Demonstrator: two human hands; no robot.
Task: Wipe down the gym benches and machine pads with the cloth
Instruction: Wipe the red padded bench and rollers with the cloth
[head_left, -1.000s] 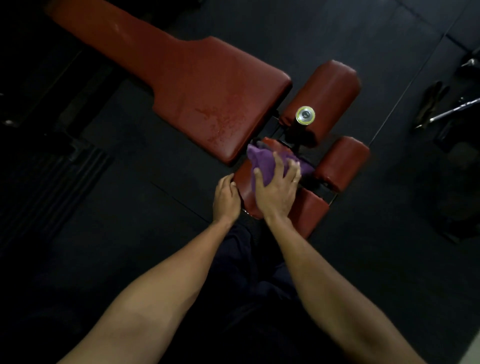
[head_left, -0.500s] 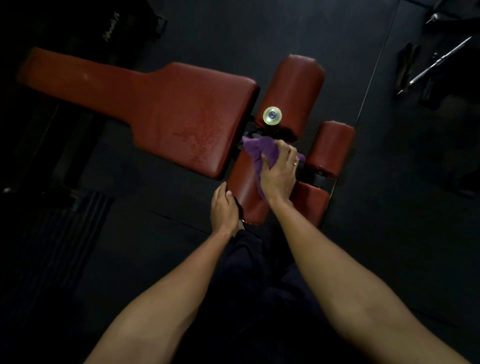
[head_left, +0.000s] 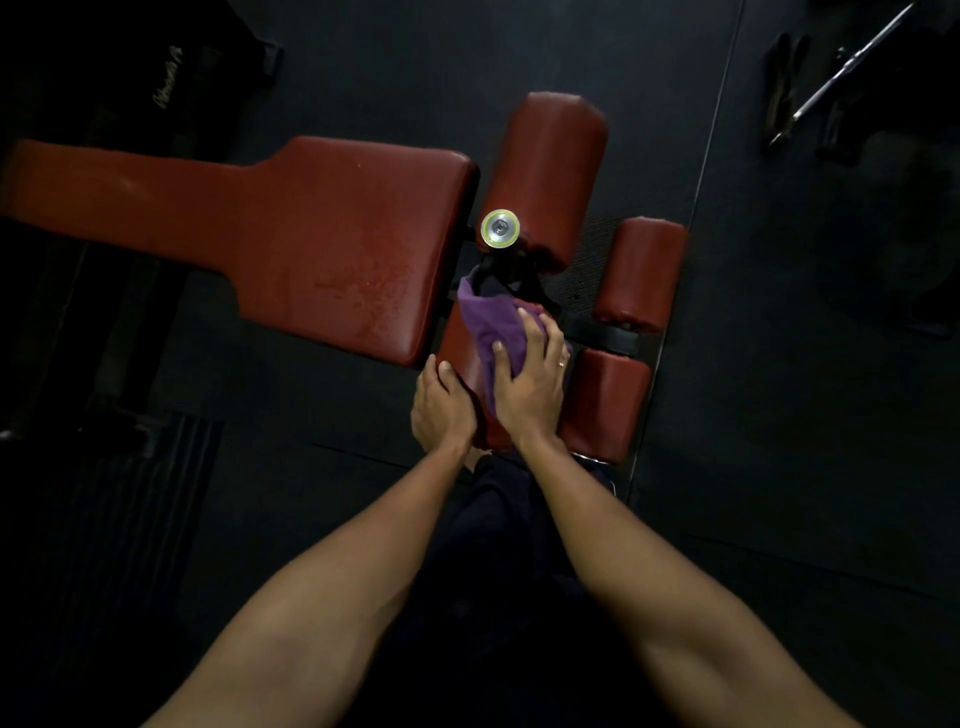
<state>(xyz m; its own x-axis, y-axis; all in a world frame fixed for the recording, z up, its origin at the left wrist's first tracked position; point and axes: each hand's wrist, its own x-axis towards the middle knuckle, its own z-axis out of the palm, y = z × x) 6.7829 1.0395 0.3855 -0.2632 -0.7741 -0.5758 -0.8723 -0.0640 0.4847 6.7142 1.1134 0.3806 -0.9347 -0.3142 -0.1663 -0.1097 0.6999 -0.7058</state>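
Observation:
A red padded bench (head_left: 332, 244) stretches left across the black floor. At its foot are several red roller pads. My right hand (head_left: 530, 384) holds a bunched purple cloth (head_left: 493, 317) down on the nearest left roller pad (head_left: 460, 348), fingers curved over the cloth. My left hand (head_left: 441, 410) grips the near end of that same pad, thumb on top. A bigger roller pad (head_left: 550, 171) lies beyond, and two smaller ones (head_left: 639, 270) (head_left: 605, 405) sit to the right.
A shiny metal end cap (head_left: 500, 227) sticks up between the bench and the big roller. A steel bar and dark handles (head_left: 841, 67) lie on the floor at the top right. Dark equipment frames (head_left: 130, 364) stand on the left.
My right hand slid the cloth away along the roller and has come back toward me. The left hand has stayed on the pad's near end. My view shifted.

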